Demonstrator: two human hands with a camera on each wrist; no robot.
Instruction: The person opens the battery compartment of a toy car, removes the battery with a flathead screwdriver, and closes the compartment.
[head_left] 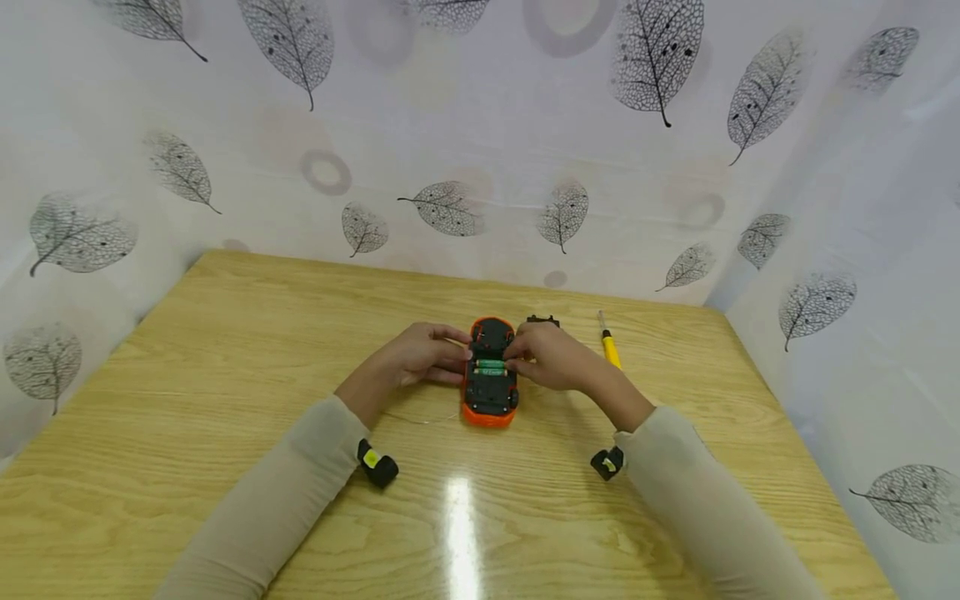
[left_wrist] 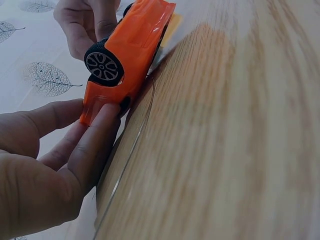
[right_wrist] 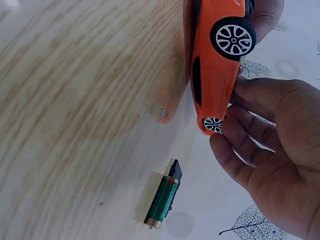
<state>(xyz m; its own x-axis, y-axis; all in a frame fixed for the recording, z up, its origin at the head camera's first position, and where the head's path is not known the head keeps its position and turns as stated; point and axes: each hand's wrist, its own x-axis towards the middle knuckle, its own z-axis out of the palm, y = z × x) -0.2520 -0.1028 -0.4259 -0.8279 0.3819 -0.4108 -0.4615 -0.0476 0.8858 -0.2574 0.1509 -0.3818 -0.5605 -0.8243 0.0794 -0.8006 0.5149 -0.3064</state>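
An orange toy car (head_left: 491,414) lies upside down on the table, its black underside up. Two green batteries (head_left: 491,367) sit side by side in the open compartment in its underside. My left hand (head_left: 427,357) holds the car's left side, with fingers (left_wrist: 97,132) on the orange body in the left wrist view. My right hand (head_left: 553,357) grips the other side; its fingertips reach the compartment edge beside the batteries. In the right wrist view its lower fingers touch the body near a wheel (right_wrist: 212,124). Whether the right fingertips press a battery is hidden.
Behind my right hand lies a black plastic part (head_left: 543,320). Another green battery (right_wrist: 162,202) lies against it in the right wrist view. A yellow-handled screwdriver (head_left: 611,348) lies to the right. A thin pale strand (head_left: 423,422) lies on the wooden table (head_left: 300,300); leaf-patterned cloth (head_left: 465,142) hangs behind.
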